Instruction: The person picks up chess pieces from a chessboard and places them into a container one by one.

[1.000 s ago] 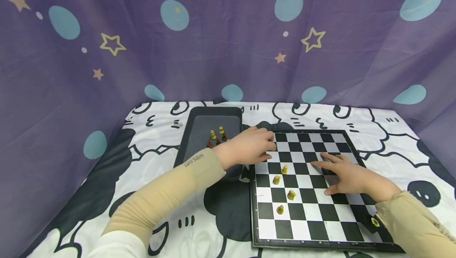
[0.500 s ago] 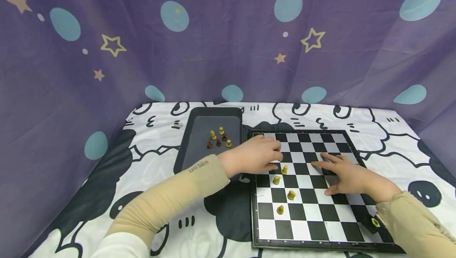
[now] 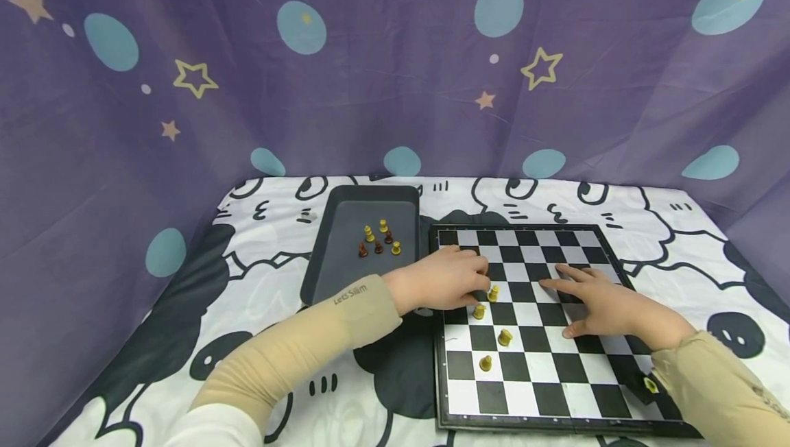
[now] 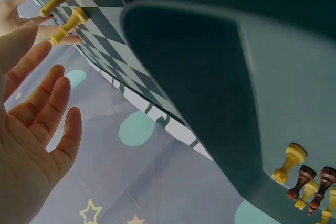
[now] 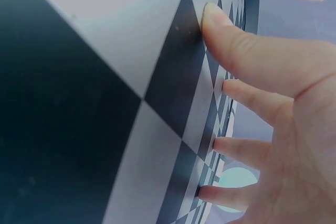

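Note:
My left hand (image 3: pixel 446 277) hovers over the left side of the black-and-white chessboard (image 3: pixel 524 426), its fingertips close to two yellow chess pieces. In the left wrist view its fingers (image 4: pixel 44 103) are loosely bent with nothing between them, near a yellow chess piece (image 4: pixel 68 24). Two more yellow pieces, one a pawn (image 3: pixel 485 363), stand nearer the front of the board. My right hand (image 3: pixel 607 306) spreads its fingers on the right part of the board. In the right wrist view, thumb and fingertips (image 5: pixel 216 19) touch the squares, holding nothing.
A dark grey tray (image 3: pixel 321 255) stands left of the board, bearing yellow and brown pieces such as a brown one (image 3: pixel 363 250). Another yellow piece (image 3: pixel 650 384) shows beside the right sleeve. A patterned cloth (image 3: pixel 308 392) covers the table; a purple curtain (image 3: pixel 395 90) hangs behind.
My left hand has moved right and then toward the front of the board, approaching the yellow pieces and uncovering the tray's pieces. My right hand has stayed put.

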The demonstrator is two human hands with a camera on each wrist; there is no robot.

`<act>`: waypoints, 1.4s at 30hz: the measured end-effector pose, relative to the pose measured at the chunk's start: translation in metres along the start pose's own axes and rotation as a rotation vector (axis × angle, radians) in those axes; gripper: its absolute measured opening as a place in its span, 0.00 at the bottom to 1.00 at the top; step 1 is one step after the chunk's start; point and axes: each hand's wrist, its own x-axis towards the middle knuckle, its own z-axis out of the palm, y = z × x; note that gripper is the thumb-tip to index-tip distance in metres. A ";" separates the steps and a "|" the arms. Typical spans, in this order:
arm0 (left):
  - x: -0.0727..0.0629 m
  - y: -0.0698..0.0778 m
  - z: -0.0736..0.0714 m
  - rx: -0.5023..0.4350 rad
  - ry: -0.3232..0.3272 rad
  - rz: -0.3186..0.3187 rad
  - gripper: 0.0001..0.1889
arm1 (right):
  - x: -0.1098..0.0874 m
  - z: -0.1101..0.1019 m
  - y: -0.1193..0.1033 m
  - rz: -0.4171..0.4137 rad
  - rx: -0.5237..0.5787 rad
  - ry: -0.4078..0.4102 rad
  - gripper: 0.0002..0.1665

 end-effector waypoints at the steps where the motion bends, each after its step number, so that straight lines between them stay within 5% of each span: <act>1: 0.000 0.000 0.001 0.001 -0.001 0.003 0.14 | 0.000 0.000 0.000 0.001 -0.001 0.000 0.52; 42: 0.010 0.006 0.018 -0.075 -0.066 0.050 0.13 | -0.001 0.000 0.000 -0.001 0.017 0.000 0.52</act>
